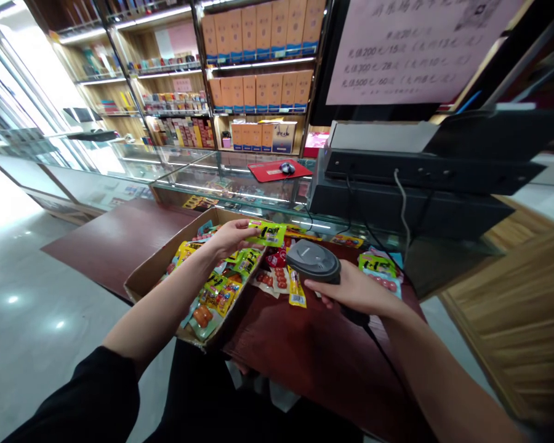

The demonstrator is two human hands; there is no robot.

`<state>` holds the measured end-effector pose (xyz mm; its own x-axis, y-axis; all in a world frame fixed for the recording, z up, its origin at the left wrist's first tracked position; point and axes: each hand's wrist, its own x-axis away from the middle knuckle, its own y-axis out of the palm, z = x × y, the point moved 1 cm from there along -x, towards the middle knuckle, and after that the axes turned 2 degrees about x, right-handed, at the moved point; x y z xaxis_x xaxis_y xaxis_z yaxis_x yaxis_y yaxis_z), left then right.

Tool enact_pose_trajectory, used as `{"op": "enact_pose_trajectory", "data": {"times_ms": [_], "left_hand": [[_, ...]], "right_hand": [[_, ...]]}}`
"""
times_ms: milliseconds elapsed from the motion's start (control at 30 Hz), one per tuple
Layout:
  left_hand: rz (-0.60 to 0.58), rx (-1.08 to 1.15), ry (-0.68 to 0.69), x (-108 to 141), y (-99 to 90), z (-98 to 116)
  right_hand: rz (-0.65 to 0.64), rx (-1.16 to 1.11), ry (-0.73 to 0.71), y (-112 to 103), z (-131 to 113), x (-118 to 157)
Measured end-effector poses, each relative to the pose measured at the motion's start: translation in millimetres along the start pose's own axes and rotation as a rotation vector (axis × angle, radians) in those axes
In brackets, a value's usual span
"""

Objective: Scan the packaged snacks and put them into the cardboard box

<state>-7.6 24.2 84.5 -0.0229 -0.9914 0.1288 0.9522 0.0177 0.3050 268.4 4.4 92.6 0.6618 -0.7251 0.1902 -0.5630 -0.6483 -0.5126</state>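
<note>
Pinched in my left hand (233,239) is a green snack packet (268,234), held above the right edge of an open cardboard box (154,266). Many yellow, green and blue snack packets (221,294) fill the box. My right hand (351,289) is wrapped round the handle of a dark grey barcode scanner (313,259), whose head points left near the green packet. Under the scanner, a yellow packet (297,289) and some red and white sausage packets (273,278) lie on the dark red table (305,344). More packets (379,266) lie beyond my right hand.
A glass counter (231,178) runs behind the table, with a red mat (272,171) and a mouse (287,167) on it. Black register equipment (415,191) stands at the right, its cables hanging down. The scanner's cord (383,351) trails beside my right forearm. Stocked shelves (258,66) stand behind.
</note>
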Motion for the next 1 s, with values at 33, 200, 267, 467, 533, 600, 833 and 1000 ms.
{"op": "enact_pose_trajectory", "data": {"times_ms": [33, 200, 267, 467, 533, 600, 833, 1000], "left_hand": [[0.025, -0.008, 0.020, 1, -5.9, 5], [0.191, -0.077, 0.089, 20, -55.7, 38], [0.273, -0.096, 0.101, 32, -76.4, 49], [0.344, -0.149, 0.122, 47, -97.6, 58], [0.319, -0.183, 0.126, 40, -89.3, 54], [0.259, -0.231, 0.124, 29, -73.3, 48], [-0.042, -0.496, 0.065, -23, 21.8, 7], [-0.295, -0.741, 0.160, -64, 80.6, -41]], "right_hand": [[0.001, 0.008, -0.004, -1, -1, 1], [0.013, 0.031, -0.039, -5, -3, 3], [0.023, 0.033, -0.051, -7, -2, 2], [0.078, 0.062, -0.069, -17, 4, 1], [0.113, 0.091, -0.065, -24, 8, 2], [0.150, 0.106, -0.045, -33, 12, 5], [0.205, 0.074, -0.030, -60, 21, 17], [0.211, 0.059, 0.032, -73, 25, 25]]}}
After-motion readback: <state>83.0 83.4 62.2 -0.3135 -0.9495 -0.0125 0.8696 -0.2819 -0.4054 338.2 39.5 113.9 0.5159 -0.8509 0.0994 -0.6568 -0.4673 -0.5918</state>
